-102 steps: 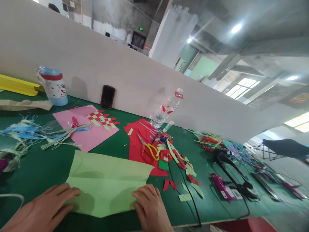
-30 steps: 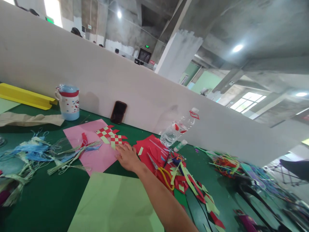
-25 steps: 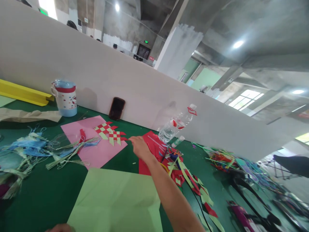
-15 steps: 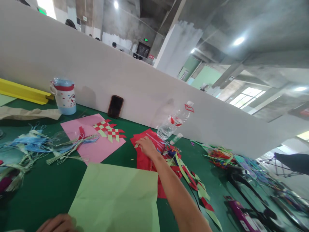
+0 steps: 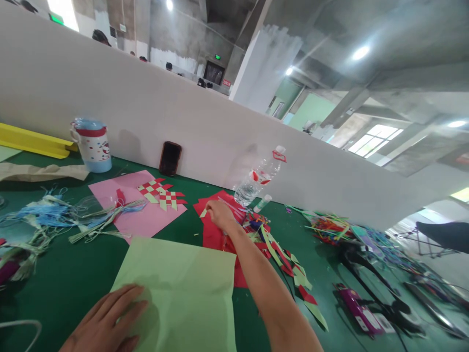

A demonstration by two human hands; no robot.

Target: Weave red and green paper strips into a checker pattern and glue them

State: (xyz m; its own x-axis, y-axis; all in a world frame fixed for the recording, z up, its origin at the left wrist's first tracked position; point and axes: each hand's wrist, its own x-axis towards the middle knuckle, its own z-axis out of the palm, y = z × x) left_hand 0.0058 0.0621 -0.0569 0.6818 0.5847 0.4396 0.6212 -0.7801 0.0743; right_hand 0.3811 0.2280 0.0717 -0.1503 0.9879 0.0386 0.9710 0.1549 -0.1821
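Note:
A large light green paper sheet [image 5: 183, 293] with fold creases lies on the green table at the near middle. Over its left part is my left hand [image 5: 113, 318], fingers spread and holding nothing. My right hand [image 5: 220, 215] reaches over the red paper [image 5: 212, 237], its fingers pinched on a small pale green strip [image 5: 203, 213]. Two woven red and green paper pieces [image 5: 170, 198] rest on and beside a pink sheet [image 5: 146, 220]. Red and green paper strips [image 5: 282, 254] lie right of my right forearm.
Along the wall stand a cup [image 5: 95, 149], a phone [image 5: 170, 158] and a tilted water bottle [image 5: 256, 181], with a glue stick [image 5: 263, 203] beside it. Tangled blue strings [image 5: 47, 212] lie left; a purple box [image 5: 357, 310] and black stand [image 5: 381, 288] right.
My left hand has moved up from the bottom edge over the green sheet. My right hand has closed on the small green strip and lifted it slightly. The view has shifted a little.

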